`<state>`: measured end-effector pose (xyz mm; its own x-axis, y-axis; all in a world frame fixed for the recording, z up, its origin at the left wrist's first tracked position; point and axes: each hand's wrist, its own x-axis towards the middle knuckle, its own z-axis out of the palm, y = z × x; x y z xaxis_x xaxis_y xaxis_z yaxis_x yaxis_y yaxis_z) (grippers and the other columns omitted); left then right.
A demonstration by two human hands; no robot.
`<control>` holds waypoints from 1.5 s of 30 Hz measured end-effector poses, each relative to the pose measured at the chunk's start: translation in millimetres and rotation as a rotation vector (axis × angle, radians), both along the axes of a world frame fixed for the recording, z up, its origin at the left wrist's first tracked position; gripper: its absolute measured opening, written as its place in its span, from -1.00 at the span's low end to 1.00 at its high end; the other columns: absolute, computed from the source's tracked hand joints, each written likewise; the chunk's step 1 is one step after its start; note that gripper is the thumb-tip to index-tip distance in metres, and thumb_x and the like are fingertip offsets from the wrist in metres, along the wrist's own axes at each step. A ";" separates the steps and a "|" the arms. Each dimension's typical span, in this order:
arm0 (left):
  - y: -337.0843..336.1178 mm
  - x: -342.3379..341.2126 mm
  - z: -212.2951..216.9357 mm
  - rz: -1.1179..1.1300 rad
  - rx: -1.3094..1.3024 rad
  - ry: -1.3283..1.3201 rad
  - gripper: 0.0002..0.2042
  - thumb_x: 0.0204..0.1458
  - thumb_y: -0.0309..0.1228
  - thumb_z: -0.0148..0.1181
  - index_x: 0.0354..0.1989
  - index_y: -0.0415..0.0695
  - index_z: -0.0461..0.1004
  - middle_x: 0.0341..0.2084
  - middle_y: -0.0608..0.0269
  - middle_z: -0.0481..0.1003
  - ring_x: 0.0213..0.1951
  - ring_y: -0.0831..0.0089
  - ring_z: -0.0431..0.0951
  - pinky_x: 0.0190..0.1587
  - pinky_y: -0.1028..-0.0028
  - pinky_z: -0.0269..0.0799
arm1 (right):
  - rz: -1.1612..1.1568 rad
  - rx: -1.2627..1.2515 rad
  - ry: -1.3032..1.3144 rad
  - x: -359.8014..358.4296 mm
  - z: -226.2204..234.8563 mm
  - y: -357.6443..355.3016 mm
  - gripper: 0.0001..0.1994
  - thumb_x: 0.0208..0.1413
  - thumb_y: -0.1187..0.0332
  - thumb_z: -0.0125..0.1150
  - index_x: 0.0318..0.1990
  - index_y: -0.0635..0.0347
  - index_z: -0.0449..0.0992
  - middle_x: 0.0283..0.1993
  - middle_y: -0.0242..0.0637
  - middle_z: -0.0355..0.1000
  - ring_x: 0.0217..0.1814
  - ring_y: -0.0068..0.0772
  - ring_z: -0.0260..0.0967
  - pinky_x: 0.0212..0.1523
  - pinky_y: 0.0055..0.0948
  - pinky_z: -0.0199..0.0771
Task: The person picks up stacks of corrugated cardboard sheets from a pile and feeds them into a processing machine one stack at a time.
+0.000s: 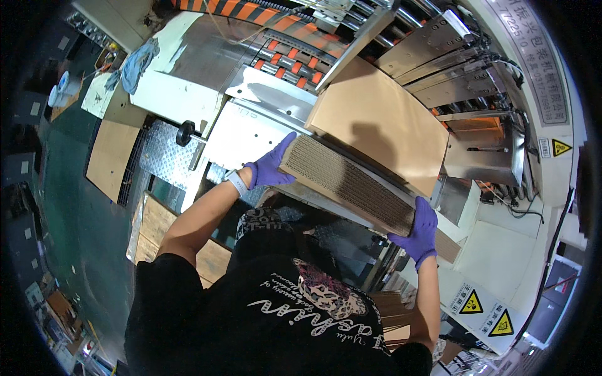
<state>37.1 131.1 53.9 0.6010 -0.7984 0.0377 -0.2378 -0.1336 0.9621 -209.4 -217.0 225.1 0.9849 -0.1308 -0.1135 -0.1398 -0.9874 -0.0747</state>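
Note:
A thick stack of corrugated cardboard sheets (351, 182) lies slantwise in front of me, its fluted edges facing up. My left hand (273, 164), in a purple glove, is closed on the stack's left end. At the right end, my right hand (419, 230) grips it in a matching glove. Just beyond is a flat brown cardboard pile (382, 119) in the machine, between metal guide plates. A metal edge runs between that pile and the stack I hold. The fingertips under the stack are partly hidden.
Orange and steel rollers (293, 61) sit behind a metal plate. A black knob (185, 133) sticks out on the left. Wooden boards (213, 257) lie low beside me, and more cardboard (392, 313) is stacked at lower right. A blue cloth (137, 67) hangs at upper left.

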 end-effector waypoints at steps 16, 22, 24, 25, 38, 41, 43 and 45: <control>12.8 -17.9 -26.5 -0.002 0.047 -0.172 -0.10 -0.22 -0.23 0.38 0.29 -0.18 -0.04 0.20 0.00 0.13 0.24 0.11 0.12 0.30 0.30 0.01 | -0.066 -0.069 0.055 -16.6 -14.6 10.2 -0.13 -0.43 0.01 0.48 0.09 0.24 0.25 0.03 -0.08 0.27 0.08 0.02 0.19 0.12 -0.13 0.14; 43.1 4.0 -19.3 -0.215 0.942 -0.358 -0.01 -0.27 -0.10 0.39 0.32 -0.10 -0.09 0.23 0.02 0.12 0.27 0.11 0.09 0.29 0.11 -0.03 | -0.032 -0.033 0.012 -15.5 -15.9 9.7 -0.10 -0.44 0.03 0.48 0.13 0.24 0.22 0.07 -0.07 0.26 0.12 0.01 0.18 0.15 -0.16 0.12; 80.8 8.8 -37.5 -0.208 1.106 -0.319 -0.06 -0.26 -0.08 0.36 0.30 -0.09 -0.04 0.21 0.03 0.16 0.26 0.11 0.11 0.25 0.04 -0.01 | -0.039 -0.042 0.006 -14.4 -16.6 12.5 -0.08 -0.44 0.02 0.47 0.14 0.24 0.21 0.10 -0.07 0.25 0.14 0.00 0.17 0.17 -0.16 0.12; 98.9 6.9 -42.7 -0.183 1.134 -0.258 -0.08 -0.25 -0.09 0.36 0.29 -0.10 -0.02 0.20 0.03 0.17 0.25 0.10 0.12 0.24 0.05 0.02 | -0.052 -0.038 0.008 -14.7 -18.3 12.8 -0.07 -0.45 0.02 0.47 0.16 0.24 0.20 0.11 -0.07 0.24 0.15 0.00 0.16 0.17 -0.16 0.11; 180.1 -80.6 -221.2 -0.079 0.836 0.295 -0.17 -0.23 -0.08 0.30 0.24 -0.18 0.12 0.15 -0.13 0.25 0.16 0.05 0.29 0.16 0.21 0.23 | -0.015 -0.119 0.052 -19.5 -22.1 4.3 0.03 -0.46 -0.01 0.44 0.24 0.24 0.08 0.19 -0.08 0.18 0.18 -0.01 0.14 0.21 -0.11 0.04; 195.6 -90.6 -262.2 -0.027 0.745 0.419 -0.16 -0.24 -0.03 0.29 0.23 -0.21 0.14 0.14 -0.17 0.24 0.16 0.02 0.28 0.17 0.24 0.24 | 0.005 -0.112 0.031 -17.6 -23.0 7.3 0.04 -0.48 -0.03 0.44 0.23 0.24 0.09 0.18 -0.09 0.19 0.17 0.00 0.15 0.20 -0.11 0.05; 201.8 -92.6 -267.6 -0.080 0.833 0.345 -0.15 -0.25 -0.03 0.29 0.22 -0.24 0.14 0.13 -0.17 0.26 0.16 0.02 0.29 0.16 0.24 0.25 | -0.010 -0.097 0.026 -18.9 -24.0 9.5 0.03 -0.50 -0.03 0.44 0.21 0.24 0.12 0.15 -0.09 0.22 0.14 0.00 0.17 0.17 -0.12 0.08; 190.6 -88.1 -241.8 -0.196 0.973 0.197 -0.16 -0.24 -0.03 0.28 0.21 -0.26 0.15 0.12 -0.15 0.27 0.16 0.02 0.29 0.15 0.24 0.26 | -0.055 -0.083 0.035 -26.5 -24.1 8.4 0.01 -0.51 -0.01 0.45 0.20 0.25 0.14 0.12 -0.09 0.24 0.13 0.01 0.19 0.17 -0.13 0.11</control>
